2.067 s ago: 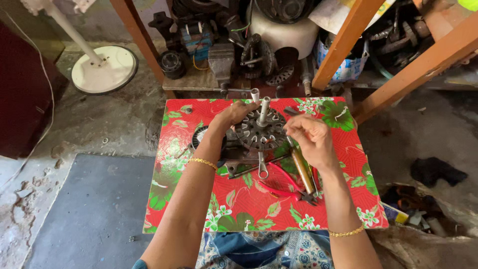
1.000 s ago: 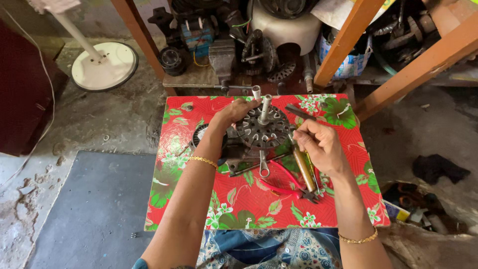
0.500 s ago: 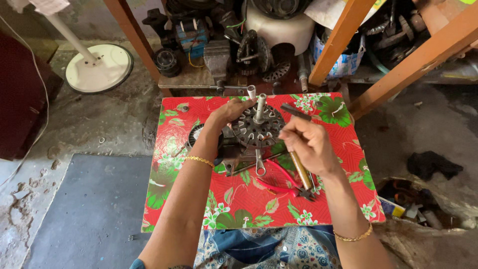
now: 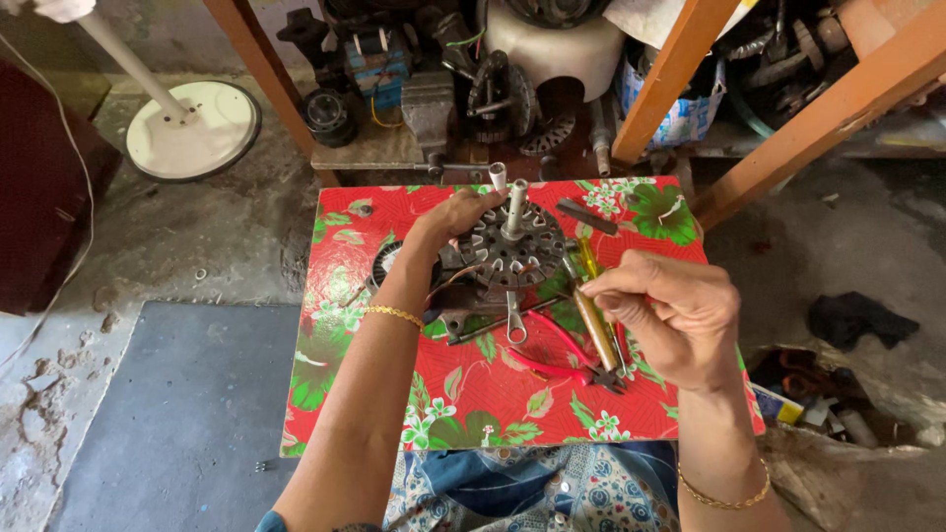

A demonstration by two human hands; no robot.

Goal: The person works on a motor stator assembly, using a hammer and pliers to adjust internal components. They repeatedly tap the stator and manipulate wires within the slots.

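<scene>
Motor core (image 4: 512, 246): sitting mid-table (image 4: 473, 404), its shaft pointing up.
Left hand (image 4: 455, 215): you're cupping the core's far-left rim, fingers curled on it.
Right hand (image 4: 670, 310): you're pinching a screwdriver (image 4: 594, 320), just right of the core.

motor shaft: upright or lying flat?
Upright. The shaft sticks straight up from the round motor core on the table; the left hand steadies the core's rim.

Red floral table (image 4: 473, 404) carries motor (image 4: 512, 251), pliers (image 4: 562, 360) (red-handled), wrench (image 4: 514, 320).
</scene>
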